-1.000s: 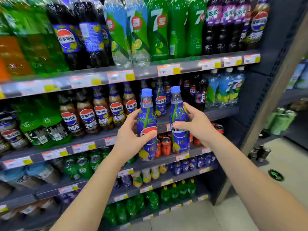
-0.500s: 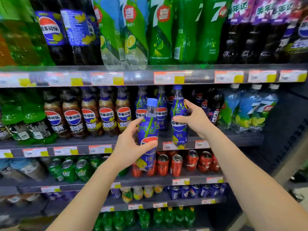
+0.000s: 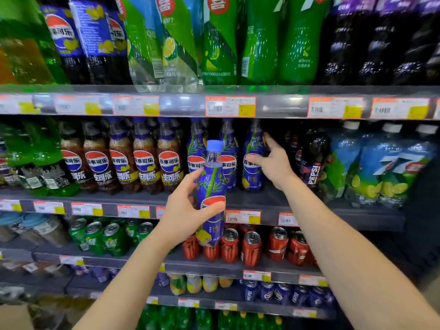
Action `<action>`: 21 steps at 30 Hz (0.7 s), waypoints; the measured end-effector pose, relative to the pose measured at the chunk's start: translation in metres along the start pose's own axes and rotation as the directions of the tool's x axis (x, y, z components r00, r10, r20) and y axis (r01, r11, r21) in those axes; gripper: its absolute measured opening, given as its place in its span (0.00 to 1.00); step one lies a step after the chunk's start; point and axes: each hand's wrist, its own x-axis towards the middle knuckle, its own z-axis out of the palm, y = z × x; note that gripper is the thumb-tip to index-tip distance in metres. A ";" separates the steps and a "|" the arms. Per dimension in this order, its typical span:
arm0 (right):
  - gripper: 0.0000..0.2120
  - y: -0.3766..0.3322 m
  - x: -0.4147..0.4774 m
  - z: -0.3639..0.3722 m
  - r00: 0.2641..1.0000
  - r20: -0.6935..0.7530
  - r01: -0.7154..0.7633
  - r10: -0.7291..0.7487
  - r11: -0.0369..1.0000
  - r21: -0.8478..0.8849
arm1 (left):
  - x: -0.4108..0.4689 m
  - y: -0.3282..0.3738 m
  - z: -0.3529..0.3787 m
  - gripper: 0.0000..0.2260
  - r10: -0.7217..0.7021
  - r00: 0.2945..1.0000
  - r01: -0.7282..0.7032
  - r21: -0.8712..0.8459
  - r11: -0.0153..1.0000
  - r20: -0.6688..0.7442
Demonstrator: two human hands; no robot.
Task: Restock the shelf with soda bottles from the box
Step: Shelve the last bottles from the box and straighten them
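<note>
One clear-soda bottle (image 3: 211, 186) in left hand (image 3: 184, 216); right hand (image 3: 273, 164) around shelved bottle (image 3: 252, 181).

I face a shop's drinks aisle: tiered shelving (image 3: 281, 106) with price tags (image 3: 230, 106) at 12 o'clock, rows of soda bottles (image 3: 145, 167) at 9 o'clock, red cans (image 3: 251, 248) toward 5 o'clock.

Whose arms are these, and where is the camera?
Those are a person's two bare arms, not a machine. The camera sits on the person's head and looks down at the hands, so you see what they see. In front is a shop shelf full of soda bottles, with red cans lower down. The left hand holds a blue bottle in the air. The right hand grips a second blue bottle that stands on the shelf beside others like it.
</note>
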 end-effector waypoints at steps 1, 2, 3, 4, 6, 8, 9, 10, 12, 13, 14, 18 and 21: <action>0.45 0.003 0.001 0.003 1.000 -0.006 -0.008 0.008 0.999 0.032 | 0.000 -0.002 0.000 0.38 0.002 1.000 -0.002 0.003 1.000 -0.008; 0.45 0.006 0.002 0.005 1.000 -0.006 -0.013 0.013 0.999 0.053 | 0.001 -0.004 0.000 0.38 0.003 1.000 -0.003 0.004 1.000 -0.015; 0.45 0.009 0.004 0.006 1.000 -0.002 -0.012 0.012 0.999 0.052 | 0.001 -0.006 -0.001 0.38 0.002 1.000 -0.002 0.005 1.000 -0.020; 0.45 0.012 0.006 0.006 1.000 0.008 -0.004 0.004 0.999 0.037 | 0.002 -0.008 -0.001 0.38 0.001 1.000 -0.001 0.007 1.000 -0.023; 0.45 0.019 0.011 0.004 1.000 0.026 0.016 -0.016 1.000 -0.009 | 0.004 -0.012 -0.003 0.38 0.001 1.000 -0.001 0.014 1.000 -0.026; 0.45 0.022 0.014 0.002 0.999 0.026 0.031 -0.030 0.998 -0.052 | 0.005 -0.016 -0.004 0.38 0.002 1.000 -0.002 0.028 1.000 -0.025; 0.44 0.023 0.017 0.002 0.999 0.015 0.038 -0.037 0.996 -0.077 | 0.004 -0.017 -0.004 0.38 0.000 1.000 0.000 0.033 0.999 -0.021; 0.44 0.022 0.019 0.002 0.999 0.004 0.045 -0.045 0.995 -0.093 | 0.004 -0.017 -0.004 0.38 -0.004 1.000 0.005 0.034 0.999 -0.018; 0.43 0.021 0.025 0.005 0.999 -0.013 0.045 -0.047 0.993 -0.111 | 0.003 -0.016 -0.003 0.39 -0.008 1.000 0.009 0.028 1.000 -0.014; 0.42 0.021 0.028 0.006 0.999 -0.016 0.037 -0.039 0.991 -0.127 | 0.003 -0.015 -0.002 0.39 -0.004 1.000 0.004 0.027 1.000 -0.011; 0.42 0.021 0.031 0.007 0.999 -0.018 0.025 -0.028 0.990 -0.142 | 0.003 -0.014 -0.002 0.39 0.001 1.000 -0.001 0.028 1.000 -0.006; 0.43 0.020 0.039 0.009 1.000 -0.011 -0.025 0.024 0.988 -0.155 | 0.002 -0.009 0.002 0.38 0.016 1.000 -0.016 0.025 1.000 0.005; 0.43 0.023 0.039 0.008 0.999 0.000 -0.046 0.047 0.986 -0.158 | 0.001 -0.005 0.006 0.35 0.035 0.999 -0.035 0.017 0.999 0.012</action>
